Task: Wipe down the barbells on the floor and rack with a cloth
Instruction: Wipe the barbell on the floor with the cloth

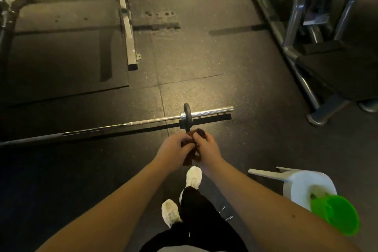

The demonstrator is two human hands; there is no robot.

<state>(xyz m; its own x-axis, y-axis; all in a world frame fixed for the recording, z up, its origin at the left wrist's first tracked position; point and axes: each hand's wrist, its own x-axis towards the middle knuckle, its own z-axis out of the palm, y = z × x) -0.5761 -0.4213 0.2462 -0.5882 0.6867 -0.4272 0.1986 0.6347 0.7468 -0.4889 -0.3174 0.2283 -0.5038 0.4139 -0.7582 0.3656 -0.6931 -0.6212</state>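
Note:
A long steel barbell [143,121] lies across the dark rubber floor, with a small black plate [187,115] near its right end and a bare sleeve sticking out to the right. Just in front of that plate, above the floor, my left hand [176,148] and my right hand [206,146] meet and both pinch a bunched brown cloth [199,134]. Part of the cloth hangs down between my wrists. Neither hand touches the bar.
A grey rack frame [128,32] with a black mat stands at the back left. A steel machine frame [296,51] with a black pad fills the right. A white plastic stool [302,184] carrying a green container [343,215] is at my right. My white shoes are below my hands.

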